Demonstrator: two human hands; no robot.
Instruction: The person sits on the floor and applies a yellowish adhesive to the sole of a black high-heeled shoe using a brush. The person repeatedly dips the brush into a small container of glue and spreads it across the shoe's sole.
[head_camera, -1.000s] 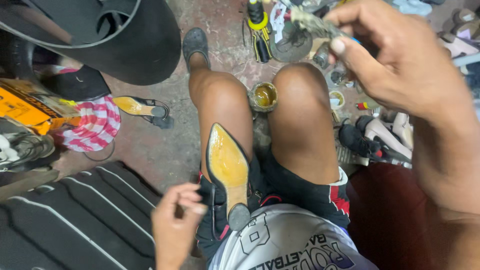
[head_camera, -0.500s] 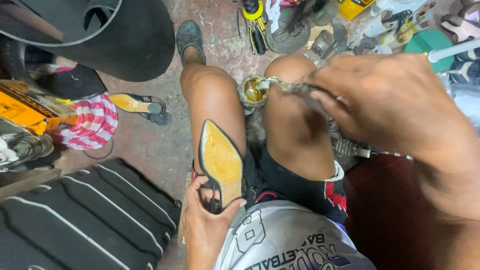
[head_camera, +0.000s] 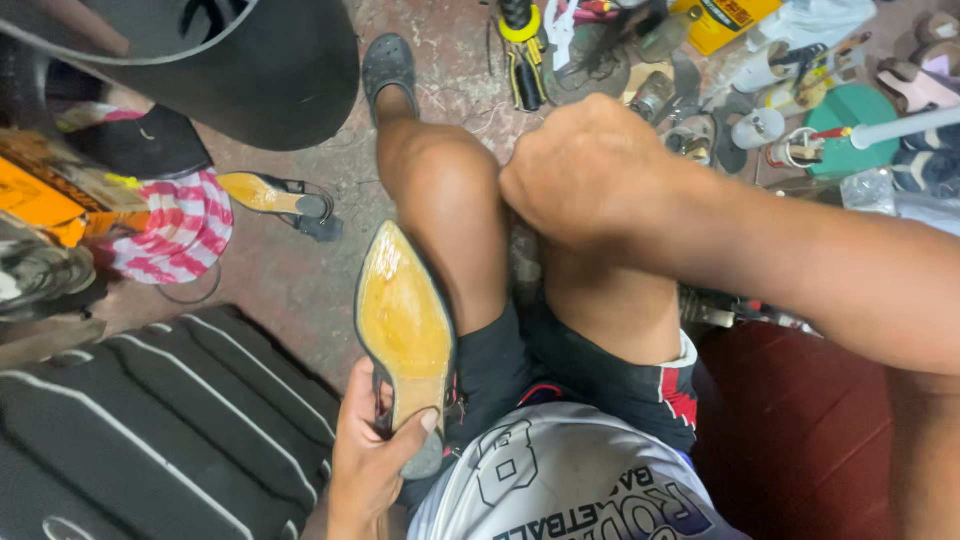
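Observation:
My left hand (head_camera: 368, 462) grips the heel end of a pointed shoe (head_camera: 405, 320), turned sole up against my left thigh. Its sole is yellow and glossy. My right hand (head_camera: 590, 170) is closed in a fist over the gap between my knees, back of the hand toward the camera. The small brush it held a moment ago is hidden beneath the fingers, and the little glue tin is covered by the hand too.
A second yellow-soled heeled shoe (head_camera: 275, 195) lies on the concrete floor at the left, beside a pink striped cloth (head_camera: 170, 230). A black striped bag (head_camera: 130, 420) fills the lower left. Tools, bottles and tins (head_camera: 760, 90) crowd the upper right. A dark rounded object (head_camera: 250, 70) is at the top left.
My right hand came down from the upper right with the brush to the tin between my knees and now covers it. My left hand took hold of the shoe's heel end.

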